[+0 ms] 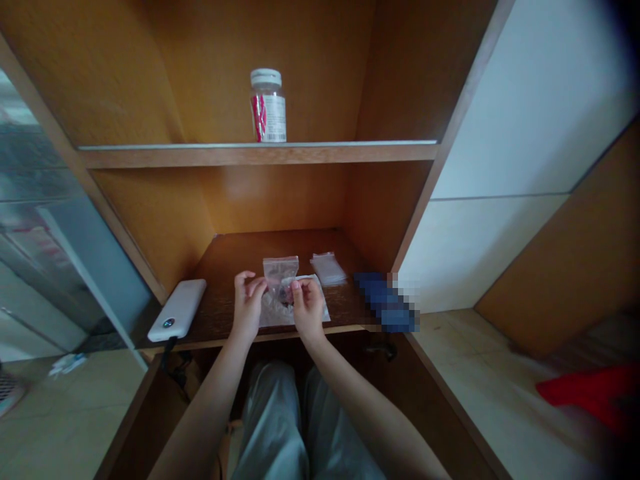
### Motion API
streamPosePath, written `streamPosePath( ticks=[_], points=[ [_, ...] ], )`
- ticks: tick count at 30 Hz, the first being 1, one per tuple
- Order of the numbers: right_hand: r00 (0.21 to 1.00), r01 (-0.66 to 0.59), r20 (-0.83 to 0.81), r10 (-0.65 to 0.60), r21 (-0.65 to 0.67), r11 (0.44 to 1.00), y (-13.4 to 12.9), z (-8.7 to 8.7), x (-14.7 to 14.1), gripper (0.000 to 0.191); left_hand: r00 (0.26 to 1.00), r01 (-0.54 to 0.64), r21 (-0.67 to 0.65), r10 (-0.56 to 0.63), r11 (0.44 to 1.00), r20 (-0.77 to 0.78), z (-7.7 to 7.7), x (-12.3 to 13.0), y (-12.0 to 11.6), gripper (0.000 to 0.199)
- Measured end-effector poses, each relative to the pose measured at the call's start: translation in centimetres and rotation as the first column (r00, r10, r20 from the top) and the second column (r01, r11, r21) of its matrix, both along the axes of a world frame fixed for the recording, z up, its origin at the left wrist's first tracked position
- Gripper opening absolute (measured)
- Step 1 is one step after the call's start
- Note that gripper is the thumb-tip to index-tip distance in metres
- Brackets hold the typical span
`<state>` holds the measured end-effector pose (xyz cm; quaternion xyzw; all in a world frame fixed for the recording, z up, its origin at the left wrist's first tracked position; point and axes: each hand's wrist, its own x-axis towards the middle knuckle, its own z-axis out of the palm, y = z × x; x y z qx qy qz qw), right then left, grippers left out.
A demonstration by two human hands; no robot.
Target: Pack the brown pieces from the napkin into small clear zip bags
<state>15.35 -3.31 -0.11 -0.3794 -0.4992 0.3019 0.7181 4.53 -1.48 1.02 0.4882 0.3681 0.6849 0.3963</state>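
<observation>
Forearms (210, 400) flank knees (273, 387), wht device (181, 307) L of bag (280, 268), btl (274, 117) on shelf (190, 157).

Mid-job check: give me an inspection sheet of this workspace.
Surface: dark-brown wooden lower shelf.
Things: clear plastic zip bag over a whitish translucent sheet; contents unclear.
Clutter: white rounded rectangular device, stacked clear plastic sachets, pixelated dark-blue object.
Hands: right hand pinches the bag; left hand at its left edge, grip unclear.
Cables: black cable at the device's near end.
Surroundings: white-capped clear plastic bottle on upper wooden shelf; red item far right.
</observation>
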Motion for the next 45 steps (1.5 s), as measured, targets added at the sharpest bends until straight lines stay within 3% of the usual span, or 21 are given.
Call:
streamPosePath(
  ticks=[3, 8, 11, 17, 25, 33, 38, 45],
  points=[
    [0.999, 0.011, -0.043, -0.012, -0.015, 1.000, 0.0, -0.4, -0.6, 0.022, 0.999, 0.041, 0.039, -0.041, 0.998, 0.008, 0.9, 0.1, -0.5, 0.030],
    [0.995, -0.092, -0.024, 0.092, -0.001, 0.996, -0.1, -0.2, -1.0, 0.025, 0.955, -0.052, 0.075, 0.071, 0.996, -0.289, 2.1, -0.8, -1.0, 0.008],
    [0.986, -0.163, -0.028, 0.163, -0.013, 0.987, 0.1, 0.6, -0.6, 0.030, 0.913, -0.059, 0.064, 0.080, 0.996, -0.399, 2.8, -1.3, -1.3, 0.013],
    [0.949, -0.312, 0.050, 0.310, 0.051, 0.949, 0.5, 1.9, -0.1, 0.018, 0.944, 0.052, -0.041, -0.063, 0.998, -0.323, 3.9, -1.5, -1.8, 0.009],
    [0.934, -0.344, 0.123, 0.337, 0.045, 0.938, 0.7, 1.2, 0.0, 0.015, 0.938, 0.055, -0.013, -0.057, 0.998, -0.343, 3.6, -1.9, -1.3, 0.005],
    [0.896, -0.436, 0.098, 0.434, 0.001, 0.900, 1.3, 1.4, 0.3, 0.015, 0.863, 0.092, 0.085, -0.037, 0.992, -0.504, 3.2, -2.5, -1.1, 0.010],
    [0.868, -0.445, 0.212, 0.450, -0.073, 0.892, 1.7, 1.7, 0.6, 0.016, 0.809, 0.090, 0.085, -0.023, 0.992, -0.588, 3.1, -2.6, -1.2, 0.010],
    [0.865, -0.328, 0.388, 0.318, -0.042, 0.944, 1.2, 2.4, 0.5, 0.016, 0.758, 0.046, 0.108, 0.035, 0.993, -0.651, 2.6, -2.5, -1.2, 0.013]
  ],
)
